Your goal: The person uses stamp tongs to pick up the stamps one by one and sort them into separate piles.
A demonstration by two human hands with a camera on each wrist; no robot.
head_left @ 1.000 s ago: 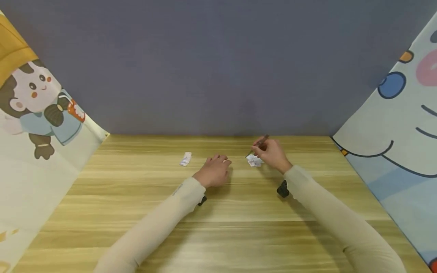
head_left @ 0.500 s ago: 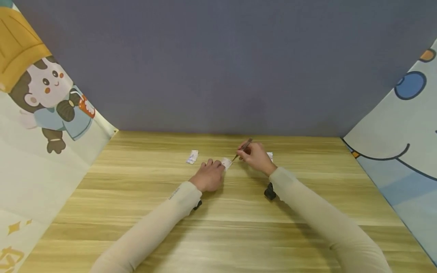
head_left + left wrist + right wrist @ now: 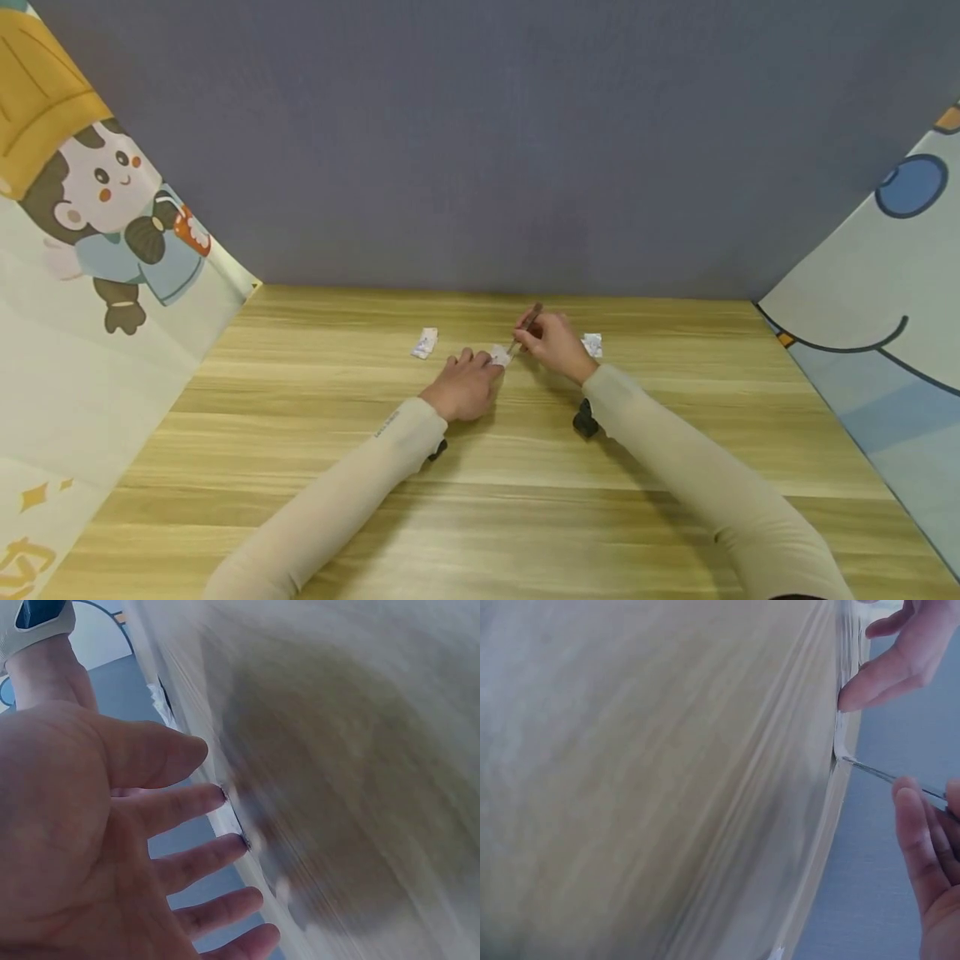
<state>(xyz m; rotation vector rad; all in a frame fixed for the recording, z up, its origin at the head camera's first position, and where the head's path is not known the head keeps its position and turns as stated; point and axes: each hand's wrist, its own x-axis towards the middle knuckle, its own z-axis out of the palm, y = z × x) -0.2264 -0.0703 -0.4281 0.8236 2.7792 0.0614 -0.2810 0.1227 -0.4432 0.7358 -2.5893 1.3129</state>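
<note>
In the head view my right hand (image 3: pixel 551 340) pinches a slim, dark pair of tweezers (image 3: pixel 531 318), tilted with its tip down. That tip meets the right edge of a small white paper-like piece (image 3: pixel 498 356) on the table. My left hand (image 3: pixel 465 387) lies palm down, its fingertips on the left part of the same piece. Seen from the left wrist, the left fingers (image 3: pixel 202 859) are nearly straight and touch the tabletop. From the right wrist, the tweezers (image 3: pixel 889 777) reach the raised edge of the white piece (image 3: pixel 841 746).
A second white piece (image 3: pixel 424 342) lies left of the hands, and another one (image 3: pixel 592 344) lies right of them. The wood-grain table (image 3: pixel 480 508) ends at a grey back wall (image 3: pixel 480 167). Printed cartoon panels (image 3: pixel 112 208) flank it.
My right hand has moved left with the tweezers, from the right-hand white piece to the middle one. My left fingers now rest on that middle piece. The head view has shifted slightly.
</note>
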